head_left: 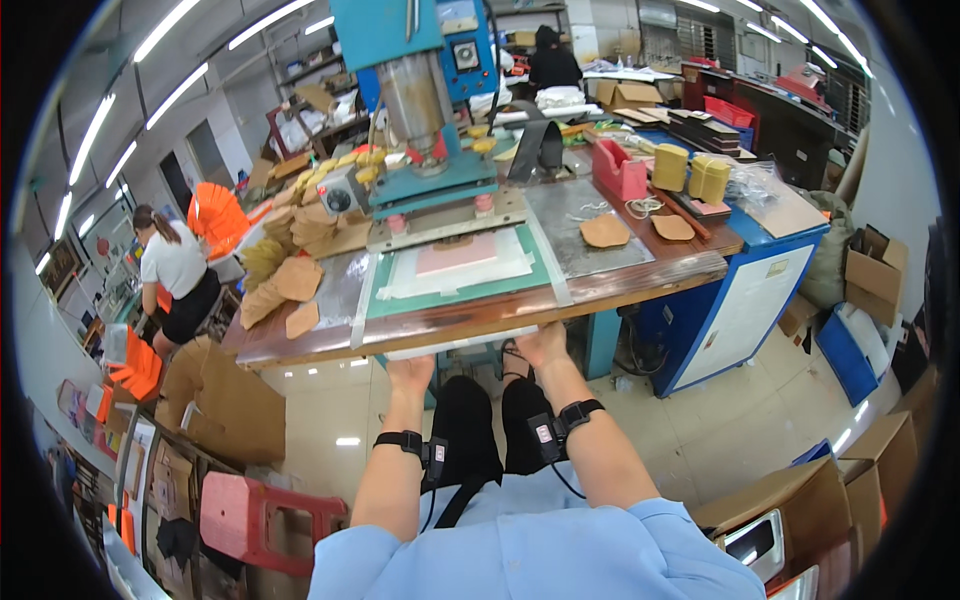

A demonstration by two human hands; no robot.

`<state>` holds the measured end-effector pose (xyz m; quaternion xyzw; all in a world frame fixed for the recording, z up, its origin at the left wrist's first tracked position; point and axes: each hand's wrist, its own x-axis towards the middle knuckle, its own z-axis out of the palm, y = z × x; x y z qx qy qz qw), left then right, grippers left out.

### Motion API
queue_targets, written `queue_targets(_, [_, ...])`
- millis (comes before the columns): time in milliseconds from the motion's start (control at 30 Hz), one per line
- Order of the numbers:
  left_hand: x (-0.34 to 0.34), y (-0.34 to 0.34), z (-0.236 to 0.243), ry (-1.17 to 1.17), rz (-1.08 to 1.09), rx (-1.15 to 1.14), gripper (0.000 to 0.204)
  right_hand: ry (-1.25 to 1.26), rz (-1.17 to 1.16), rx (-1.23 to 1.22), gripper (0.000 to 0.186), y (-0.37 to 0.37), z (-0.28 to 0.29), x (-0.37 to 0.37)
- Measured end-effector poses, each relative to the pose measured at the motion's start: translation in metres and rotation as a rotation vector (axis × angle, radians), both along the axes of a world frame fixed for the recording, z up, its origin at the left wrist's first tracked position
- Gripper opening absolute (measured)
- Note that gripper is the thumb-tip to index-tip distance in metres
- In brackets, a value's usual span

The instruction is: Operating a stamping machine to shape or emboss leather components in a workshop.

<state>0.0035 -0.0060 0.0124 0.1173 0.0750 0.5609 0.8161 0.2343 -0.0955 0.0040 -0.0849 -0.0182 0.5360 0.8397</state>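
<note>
Both my hands are at the table's front edge, below the press. My left hand reaches under the wooden tabletop, and its fingers are hidden. To its right, my right hand is also partly under the edge, fingers out of sight. A white strip or board runs along the edge between them; whether they grip it is unclear. Above stands a teal press with a metal cylinder. Beneath its plate lie a pink pad, white sheets and a green mat taped down.
Tan leather pieces are stacked at the left; two more, one a rounded piece, lie right. A pink tape dispenser and yellow bundles stand behind them. A blue cabinet is at right, a red stool at left. Another person sits far left.
</note>
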Motion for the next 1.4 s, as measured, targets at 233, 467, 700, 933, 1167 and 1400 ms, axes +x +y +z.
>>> queue_targets(233, [-0.051, -0.048, 0.017, 0.721, -0.585, 0.067, 0.04, -0.931, 0.528, -0.307, 0.03, -0.1, 0.031, 0.023])
queue_targets(467, [-0.037, -0.05, 0.141, 0.768, -0.645, 0.619, 0.025, -1.884, 0.475, 0.017, 0.029, -0.061, 0.191, -0.007])
queue_targets(700, [-0.007, 0.019, 0.136, 1.006, -0.162, 0.738, 0.023, -2.825, 0.125, -0.175, 0.046, 0.078, 0.169, -0.016])
queue_targets(933, [-0.008, 0.02, 0.133, 1.031, -0.19, 0.738, 0.021, -2.856, 0.212, -0.412, 0.053, 0.116, 0.162, -0.01])
queue_targets(1167, [-0.001, 0.031, 0.143, 0.778, -0.173, 0.324, 0.032, -2.54, -0.186, 0.328, 0.048, 0.077, 0.163, -0.03])
queue_targets(1400, [-0.059, 0.064, 0.135, 0.956, 0.133, 0.45, 0.011, -2.295, -0.228, 0.194, 0.033, 0.023, 0.16, 0.012])
